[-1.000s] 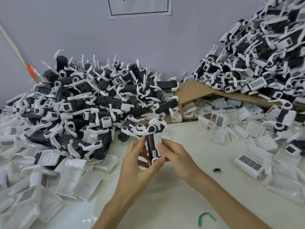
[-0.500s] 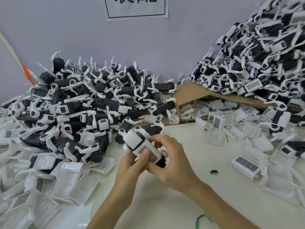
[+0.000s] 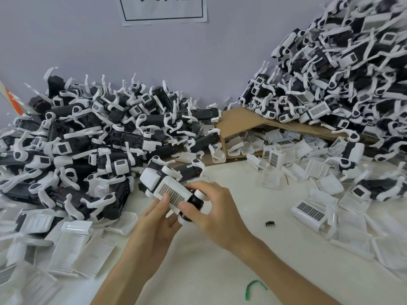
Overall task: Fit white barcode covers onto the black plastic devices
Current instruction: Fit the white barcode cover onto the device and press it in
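Both left hand [image 3: 154,227] and right hand [image 3: 218,210] pinch the white barcode cover [image 3: 170,193].

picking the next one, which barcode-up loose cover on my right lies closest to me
The white barcode cover just right of the small black clip; other barcode-up covers sit farther back by the cardboard box.

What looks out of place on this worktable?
Two stray bits lie on the table: a small black clip and, nearer the front edge, a green curved strip. Both look like loose scraps.
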`<state>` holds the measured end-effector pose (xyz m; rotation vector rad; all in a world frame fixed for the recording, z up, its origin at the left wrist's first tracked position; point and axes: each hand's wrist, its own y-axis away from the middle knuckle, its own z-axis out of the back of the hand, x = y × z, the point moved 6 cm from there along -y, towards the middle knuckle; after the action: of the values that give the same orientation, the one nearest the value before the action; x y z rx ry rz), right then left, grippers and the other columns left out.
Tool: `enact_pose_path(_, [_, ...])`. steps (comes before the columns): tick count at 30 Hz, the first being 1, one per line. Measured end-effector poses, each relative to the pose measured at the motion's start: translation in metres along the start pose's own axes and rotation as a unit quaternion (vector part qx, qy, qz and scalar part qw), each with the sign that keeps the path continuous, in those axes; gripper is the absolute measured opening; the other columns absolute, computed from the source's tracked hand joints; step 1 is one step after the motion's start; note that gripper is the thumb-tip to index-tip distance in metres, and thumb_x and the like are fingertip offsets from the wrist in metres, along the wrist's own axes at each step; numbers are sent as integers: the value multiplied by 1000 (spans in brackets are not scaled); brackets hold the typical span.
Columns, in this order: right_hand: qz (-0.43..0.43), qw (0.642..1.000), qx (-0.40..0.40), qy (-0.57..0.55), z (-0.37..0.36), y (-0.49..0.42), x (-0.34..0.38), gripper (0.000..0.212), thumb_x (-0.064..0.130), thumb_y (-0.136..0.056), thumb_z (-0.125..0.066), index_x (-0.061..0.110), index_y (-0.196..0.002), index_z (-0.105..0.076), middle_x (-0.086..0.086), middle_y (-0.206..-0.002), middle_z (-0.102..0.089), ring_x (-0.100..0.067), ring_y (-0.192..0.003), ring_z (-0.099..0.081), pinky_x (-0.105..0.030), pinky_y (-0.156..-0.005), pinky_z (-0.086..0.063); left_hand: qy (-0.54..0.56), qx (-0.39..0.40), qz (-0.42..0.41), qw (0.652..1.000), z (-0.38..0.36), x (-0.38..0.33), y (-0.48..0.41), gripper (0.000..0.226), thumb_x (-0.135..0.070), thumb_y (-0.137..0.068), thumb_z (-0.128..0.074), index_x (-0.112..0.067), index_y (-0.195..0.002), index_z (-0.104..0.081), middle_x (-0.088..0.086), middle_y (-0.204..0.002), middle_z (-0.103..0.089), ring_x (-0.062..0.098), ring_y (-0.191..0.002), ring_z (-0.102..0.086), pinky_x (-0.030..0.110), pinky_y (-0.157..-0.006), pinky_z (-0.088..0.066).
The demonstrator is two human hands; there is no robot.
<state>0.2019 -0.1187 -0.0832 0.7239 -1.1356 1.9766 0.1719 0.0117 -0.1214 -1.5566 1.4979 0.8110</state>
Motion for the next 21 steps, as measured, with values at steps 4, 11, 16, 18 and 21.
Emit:
enact_pose_path(4, [-67,993,39,-95,1,-2,-12,34,52,-81,-62,33,-108,-70,15,-96,-73,-1,-95,-66,-23,-84,-54,-20,21,-4,1000,-3,0,-1,49,-32,-94,-60,-15,-140,-57,19,-138,-61,36,-124,-61,38,-93,-56])
enact_pose_path(11, [-34,995,47,-83,-3,1,-6,29,40,-88,-69,28,-114,-69,11,-96,-75,-7,-93,-69,-31,-82,-57,-65,-4,1,998,-2,-2,1,49,-31,-84,-68,-11,-129,-65,23,-131,-63,35,-113,-63,41,-90,-57])
enact_pose_path(16, [2,997,41,-61,-2,-1,-3,29,39,-87,-71,26,-112,-70,9,-94,-74,-13,-94,-67,-39,-87,-53,-49,-17,3,999,-4,-4,2,45,-29,-91,-62,-8,-130,-64,23,-129,-65,33,-111,-66,39,-88,-59])
enact_pose_path(18, [17,999,42,17,-3,-1,-3,36,49,-86,-67,33,-118,-66,15,-101,-70,-9,-100,-60,-31,-95,-43,-71,-55,-40,995,-4,-8,4,38,-27,-86,-68,-13,-122,-70,18,-120,-71,31,-105,-71,34,-80,-60])
enact_pose_path(21, [61,995,15,77,2,-1,-1,53,47,-84,-68,36,-133,-52,24,-122,-59,-1,-110,-52,-23,-100,-32,-270,-172,-186,929,-1,-26,11,22,-9,-87,-75,-22,-105,-73,-2,-98,-77,22,-87,-73,23,-68,-56])
